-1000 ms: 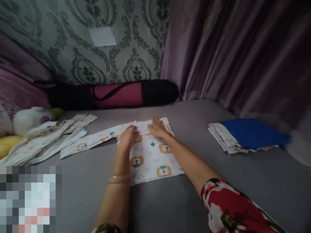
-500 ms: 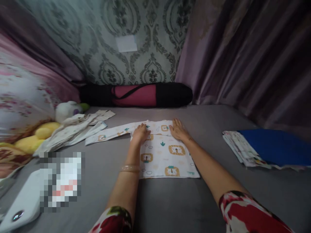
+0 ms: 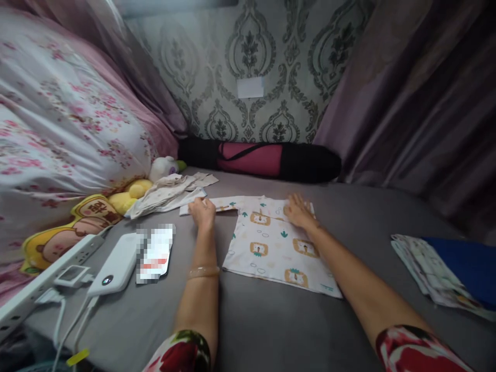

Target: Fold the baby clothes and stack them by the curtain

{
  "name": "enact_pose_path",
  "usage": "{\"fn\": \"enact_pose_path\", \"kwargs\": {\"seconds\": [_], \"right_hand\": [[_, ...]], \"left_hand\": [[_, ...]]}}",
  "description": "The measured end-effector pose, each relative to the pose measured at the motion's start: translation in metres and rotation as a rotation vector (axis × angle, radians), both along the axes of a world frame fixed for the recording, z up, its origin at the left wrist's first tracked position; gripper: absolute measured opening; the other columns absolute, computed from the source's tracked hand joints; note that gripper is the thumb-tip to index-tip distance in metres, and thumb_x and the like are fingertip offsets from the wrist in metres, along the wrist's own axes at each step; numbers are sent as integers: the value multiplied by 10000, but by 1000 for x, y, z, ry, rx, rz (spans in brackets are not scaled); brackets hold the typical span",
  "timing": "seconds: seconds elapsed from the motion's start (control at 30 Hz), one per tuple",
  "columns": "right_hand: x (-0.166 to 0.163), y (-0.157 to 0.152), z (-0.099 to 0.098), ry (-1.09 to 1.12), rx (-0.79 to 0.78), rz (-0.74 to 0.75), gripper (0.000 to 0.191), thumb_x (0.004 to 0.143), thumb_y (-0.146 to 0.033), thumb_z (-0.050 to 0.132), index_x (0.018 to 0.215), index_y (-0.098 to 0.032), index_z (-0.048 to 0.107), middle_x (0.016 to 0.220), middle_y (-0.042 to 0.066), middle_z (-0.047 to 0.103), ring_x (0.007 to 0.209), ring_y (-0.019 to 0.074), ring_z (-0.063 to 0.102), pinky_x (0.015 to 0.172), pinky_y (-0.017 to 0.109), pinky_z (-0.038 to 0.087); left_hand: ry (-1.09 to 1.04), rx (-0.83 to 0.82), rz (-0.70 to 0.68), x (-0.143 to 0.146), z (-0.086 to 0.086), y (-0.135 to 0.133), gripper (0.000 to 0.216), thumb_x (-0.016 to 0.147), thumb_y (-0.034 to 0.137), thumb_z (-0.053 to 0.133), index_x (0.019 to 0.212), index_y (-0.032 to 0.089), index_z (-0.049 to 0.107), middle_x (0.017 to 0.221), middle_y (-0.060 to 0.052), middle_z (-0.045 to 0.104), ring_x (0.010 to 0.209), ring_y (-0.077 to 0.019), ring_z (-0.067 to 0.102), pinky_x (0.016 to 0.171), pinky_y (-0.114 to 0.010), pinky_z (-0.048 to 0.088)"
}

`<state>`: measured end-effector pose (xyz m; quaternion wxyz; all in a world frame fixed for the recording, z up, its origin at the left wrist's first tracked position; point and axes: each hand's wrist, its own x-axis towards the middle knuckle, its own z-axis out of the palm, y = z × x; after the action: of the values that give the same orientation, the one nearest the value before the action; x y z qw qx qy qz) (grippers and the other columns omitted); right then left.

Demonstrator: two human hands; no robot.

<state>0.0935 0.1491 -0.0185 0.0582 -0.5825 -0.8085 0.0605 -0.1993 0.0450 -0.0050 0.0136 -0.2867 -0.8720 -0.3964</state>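
Note:
A small white garment [image 3: 273, 248] printed with lions lies flat on the grey bed sheet [image 3: 271, 320]. Its long sleeve [image 3: 225, 204] stretches out to the left. My left hand [image 3: 203, 212] is closed on that sleeve near its outer end. My right hand [image 3: 297, 211] lies flat with fingers spread on the garment's top right corner.
A pile of pale baby clothes [image 3: 170, 191] and soft toys [image 3: 127, 194] lie at the left, under a floral quilt [image 3: 65, 129]. A power bank [image 3: 116, 263], a power strip [image 3: 42, 274] and cables sit at front left. Folded clothes with a blue cloth [image 3: 461, 268] lie right. A black-and-pink roll bag [image 3: 263, 160] rests at the wall.
My left hand slid left from the garment's body out along the sleeve and closed on it. My right hand stayed on the top edge. The view swung left.

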Motion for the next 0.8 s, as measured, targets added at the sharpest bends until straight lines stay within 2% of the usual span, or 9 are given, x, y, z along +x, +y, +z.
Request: {"fn": "enact_pose_path", "kwargs": {"seconds": [0.1, 0.2, 0.27, 0.47, 0.63, 0.73, 0.8], "right_hand": [[-43, -18, 5, 36, -45, 180, 595, 975, -362, 217, 1493, -71, 250, 1575, 127, 170, 1453, 238, 97, 1164, 454, 57], [-79, -31, 0, 67, -74, 302, 644, 977, -423, 196, 1505, -56, 198, 1578, 120, 144, 1456, 224, 75, 1168, 436, 53], [-92, -35, -8, 59, -74, 322, 655, 975, -430, 200, 1502, -42, 198, 1577, 125, 141, 1456, 227, 73, 1168, 435, 53], [-100, -32, -33, 15, 17, 312, 629, 971, -414, 230, 1491, -59, 253, 1566, 132, 194, 1448, 239, 126, 1162, 460, 68], [-103, -31, -34, -1, 25, 309, 626, 973, -410, 225, 1489, -57, 255, 1564, 131, 201, 1444, 245, 140, 1158, 473, 80], [-103, -31, -31, -3, 10, 314, 628, 973, -411, 233, 1489, -53, 251, 1567, 128, 191, 1446, 245, 131, 1158, 475, 78], [-102, -31, -29, 5, -19, 313, 630, 972, -410, 249, 1491, -53, 245, 1569, 130, 182, 1447, 247, 123, 1159, 475, 73]], "left_hand": [[15, -62, 172, -13, -8, -9, 362, 829, 293, 525, 1099, 63, 600, 1178, -251, 554, 1167, -381, 479, 962, -475, 373], [3, -146, 208, -19, -14, -10, 403, 827, 315, 532, 1108, 29, 576, 1201, -273, 525, 1155, -392, 477, 944, -460, 384], [-4, -188, 220, -21, -16, -8, 405, 836, 307, 523, 1124, 25, 560, 1207, -272, 520, 1150, -386, 481, 933, -455, 391], [5, -250, 324, -27, -22, 2, 416, 823, 256, 543, 1161, 15, 509, 1207, -269, 516, 1146, -359, 496, 892, -421, 420], [-38, -264, 354, -32, -23, 1, 457, 806, 257, 588, 1196, 45, 479, 1224, -254, 525, 1156, -330, 515, 905, -409, 425], [-92, -239, 295, -37, -24, -2, 330, 816, 268, 567, 1093, 91, 540, 1191, -241, 565, 1179, -335, 508, 941, -441, 409], [-181, -92, 248, -42, -25, -3, 221, 784, 241, 573, 976, 133, 573, 1141, -215, 604, 1191, -341, 503, 971, -466, 388]]}}
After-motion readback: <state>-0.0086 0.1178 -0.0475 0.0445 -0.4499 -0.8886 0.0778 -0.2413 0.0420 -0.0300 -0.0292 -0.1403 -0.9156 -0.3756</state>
